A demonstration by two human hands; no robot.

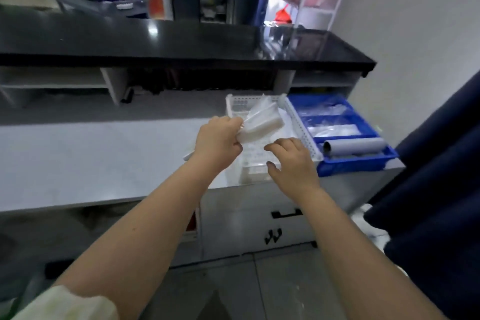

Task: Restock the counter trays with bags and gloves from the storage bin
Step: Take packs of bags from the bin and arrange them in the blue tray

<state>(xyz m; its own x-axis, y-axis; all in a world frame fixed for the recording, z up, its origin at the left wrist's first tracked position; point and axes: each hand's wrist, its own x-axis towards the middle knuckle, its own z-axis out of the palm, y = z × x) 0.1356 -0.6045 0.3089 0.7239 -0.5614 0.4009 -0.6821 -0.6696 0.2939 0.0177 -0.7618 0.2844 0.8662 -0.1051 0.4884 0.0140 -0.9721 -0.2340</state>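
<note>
Two hands work over the white tray [301,127] on the counter [78,158]: the left hand [218,141] pinches a clear packet [259,125] above it, the right hand [293,161] hovers open and empty, best steadying the rim while the packet is laid flat.

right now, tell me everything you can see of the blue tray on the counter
The blue tray looks like rigid plastic, a shallow bin split by cross dividers. It sits flat at the counter's right end, seemingly against the white perforated tray. Its far compartments hold clear plastic packets; the nearest holds a grey roll lying on its side. Neither hand touches it.
</note>
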